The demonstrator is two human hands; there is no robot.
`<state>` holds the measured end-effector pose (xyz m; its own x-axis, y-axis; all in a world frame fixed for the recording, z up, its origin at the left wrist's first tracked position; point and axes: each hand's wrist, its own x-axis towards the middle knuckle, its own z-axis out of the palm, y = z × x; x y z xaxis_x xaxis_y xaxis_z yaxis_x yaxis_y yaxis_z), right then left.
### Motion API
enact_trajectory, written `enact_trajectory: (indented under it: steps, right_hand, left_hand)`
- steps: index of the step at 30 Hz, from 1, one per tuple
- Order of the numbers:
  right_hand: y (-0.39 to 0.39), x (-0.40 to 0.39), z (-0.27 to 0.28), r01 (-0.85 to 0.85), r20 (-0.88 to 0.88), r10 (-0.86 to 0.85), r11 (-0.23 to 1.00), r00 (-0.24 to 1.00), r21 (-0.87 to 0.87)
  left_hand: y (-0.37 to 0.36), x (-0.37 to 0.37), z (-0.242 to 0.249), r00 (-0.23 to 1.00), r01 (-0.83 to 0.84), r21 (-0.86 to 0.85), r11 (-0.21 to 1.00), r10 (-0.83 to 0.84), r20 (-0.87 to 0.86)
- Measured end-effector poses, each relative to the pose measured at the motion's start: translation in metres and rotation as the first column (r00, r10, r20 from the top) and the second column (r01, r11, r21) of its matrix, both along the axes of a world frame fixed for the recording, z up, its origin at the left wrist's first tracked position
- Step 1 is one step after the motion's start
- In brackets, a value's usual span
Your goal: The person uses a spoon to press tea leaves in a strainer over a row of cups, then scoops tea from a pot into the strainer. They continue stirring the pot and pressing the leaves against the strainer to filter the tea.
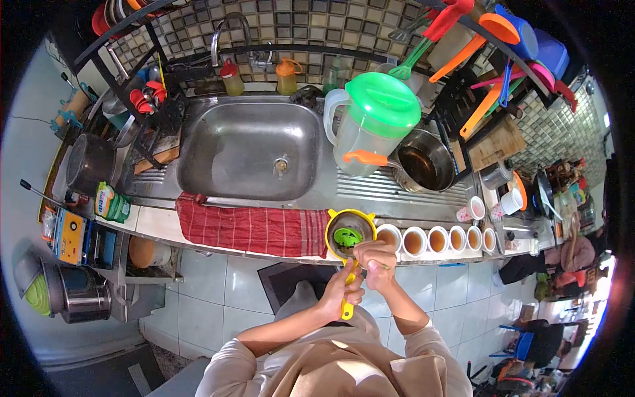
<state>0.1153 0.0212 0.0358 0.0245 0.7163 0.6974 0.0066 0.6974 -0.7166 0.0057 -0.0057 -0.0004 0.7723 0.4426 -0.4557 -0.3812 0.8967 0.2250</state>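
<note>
My left hand is closed round the handle of a yellow strainer, which is over the counter's front edge. Something green and dark shows inside the strainer's rim. My right hand is closed at the strainer's near right rim; what its fingers hold is too small to make out. Right of the strainer, several white cups of brown liquid stand in a row along the counter edge. A folded red checked cloth lies just left of the strainer.
Behind the cloth is a steel sink. A clear pitcher with a green lid and a steel pot stand on the drainboard. Utensils hang from a rack at upper right. A green packet sits at left.
</note>
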Motion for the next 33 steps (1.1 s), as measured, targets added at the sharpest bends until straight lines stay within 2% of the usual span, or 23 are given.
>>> enact_trajectory:
  steps: [1, 4, 8, 10, 11, 12, 14, 18, 19, 21, 22, 24, 25, 27, 28, 30, 31, 33]
  right_hand:
    - [0.000, -0.001, 0.001, 0.043, -0.038, -0.044, 0.999, 0.998, -0.019]
    - [-0.004, 0.002, 0.007, 0.022, -0.087, -0.028, 0.997, 0.996, -0.069]
    - [-0.012, -0.004, 0.012, 0.005, -0.107, -0.008, 1.000, 0.994, -0.023]
    - [-0.013, -0.011, 0.007, 0.088, -0.057, -0.090, 0.995, 0.994, -0.043]
    - [-0.012, -0.006, 0.001, 0.000, 0.024, 0.000, 1.000, 1.000, 0.003]
    - [-0.012, -0.006, -0.003, 0.001, 0.025, -0.001, 1.000, 1.000, 0.005]
    - [-0.012, -0.007, -0.005, -0.016, 0.133, 0.005, 0.997, 0.991, 0.080]
    - [-0.008, -0.004, -0.005, -0.043, 0.144, 0.033, 0.997, 0.989, 0.067]
    - [-0.008, -0.002, -0.003, -0.041, 0.144, 0.031, 0.997, 0.989, 0.069]
    - [-0.007, 0.004, 0.004, 0.028, -0.070, -0.032, 0.998, 0.997, -0.056]
    - [-0.005, 0.007, 0.006, 0.029, -0.069, -0.032, 0.998, 0.997, -0.055]
    - [0.003, 0.014, 0.010, -0.063, -0.392, -0.019, 0.978, 0.920, -0.196]
    - [0.008, 0.017, 0.011, -0.063, -0.392, -0.020, 0.979, 0.920, -0.196]
    - [0.019, 0.023, 0.014, -0.089, -0.534, -0.134, 0.925, 0.835, -0.370]
    - [0.025, 0.025, 0.016, -0.089, -0.535, -0.134, 0.925, 0.834, -0.370]
    - [0.038, 0.029, 0.021, -0.200, -0.486, -0.050, 0.871, 0.872, -0.448]
    - [0.043, 0.028, 0.021, -0.201, -0.446, -0.057, 0.836, 0.893, -0.510]
    - [0.051, 0.030, 0.018, -0.238, -0.447, -0.021, 0.824, 0.894, -0.514]
  left_hand:
    - [0.000, 0.000, -0.001, 1.000, 0.000, -0.013, 1.000, 0.000, 0.014]
    - [0.001, 0.000, 0.000, 0.999, 0.004, -0.016, 1.000, -0.003, 0.045]
    - [0.000, -0.001, 0.001, 0.999, 0.008, -0.017, 1.000, -0.007, 0.053]
    - [-0.002, 0.001, -0.006, 1.000, -0.002, -0.016, 1.000, 0.001, -0.008]
    - [-0.002, 0.002, -0.007, 0.997, -0.010, -0.016, 1.000, 0.009, -0.072]
    - [-0.004, 0.003, -0.007, 0.997, -0.010, -0.014, 1.000, 0.009, -0.071]
    - [-0.005, 0.003, -0.006, 0.987, -0.036, 0.101, 0.994, 0.051, -0.150]
    - [-0.003, 0.003, -0.007, 0.989, -0.049, 0.061, 0.997, 0.057, -0.137]
    - [-0.002, 0.001, -0.004, 0.997, -0.019, 0.024, 1.000, 0.021, -0.079]
    - [0.000, -0.001, 0.001, 1.000, 0.015, -0.011, 1.000, -0.015, -0.019]
    - [0.001, -0.001, 0.003, 0.999, 0.019, -0.015, 1.000, -0.019, 0.027]
    - [0.001, -0.001, 0.002, 0.997, 0.025, -0.020, 0.999, -0.024, 0.071]
    - [0.001, -0.001, 0.000, 0.997, 0.035, -0.018, 0.999, -0.033, 0.076]
    - [0.001, -0.001, -0.001, 0.996, 0.046, -0.017, 0.999, -0.044, 0.080]
    - [0.002, -0.001, -0.001, 0.995, 0.048, -0.015, 0.999, -0.047, 0.086]
    - [0.003, -0.002, 0.000, 0.995, 0.050, -0.010, 0.999, -0.049, 0.091]
    - [0.002, -0.002, 0.001, 0.995, 0.050, -0.012, 0.999, -0.049, 0.082]
    - [0.002, -0.002, 0.001, 0.996, 0.047, -0.012, 0.999, -0.046, 0.073]
